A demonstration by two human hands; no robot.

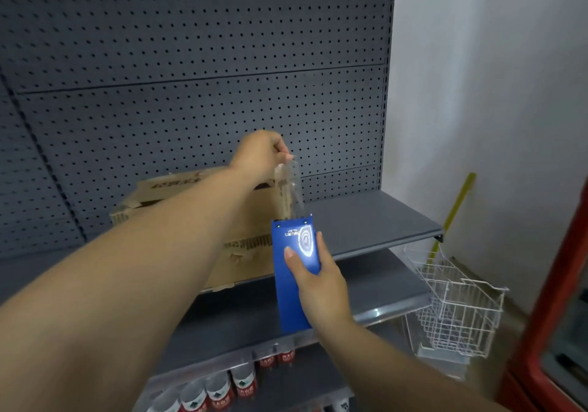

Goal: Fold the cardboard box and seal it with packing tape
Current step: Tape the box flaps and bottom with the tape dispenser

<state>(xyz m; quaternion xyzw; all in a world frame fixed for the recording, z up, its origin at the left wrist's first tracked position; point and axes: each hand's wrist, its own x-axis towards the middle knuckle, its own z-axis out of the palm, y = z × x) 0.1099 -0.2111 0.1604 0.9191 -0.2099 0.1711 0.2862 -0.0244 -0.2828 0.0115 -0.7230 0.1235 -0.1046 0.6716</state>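
The right hand (318, 287) is wrapping its grip around a flat blue plastic tape dispenser (294, 271), thumb pressing across the face, fingers curling behind. Just above that grip, the left hand (259, 154) is pinching the free end of a clear strip of packing tape (291, 189) between pressed-together fingertips, stretching it up from the dispenser's top edge. Behind both grips, a worn brown cardboard box (245, 240) is sitting on a grey metal shelf (375, 217). Further right, a white wire basket (458, 306) is standing.
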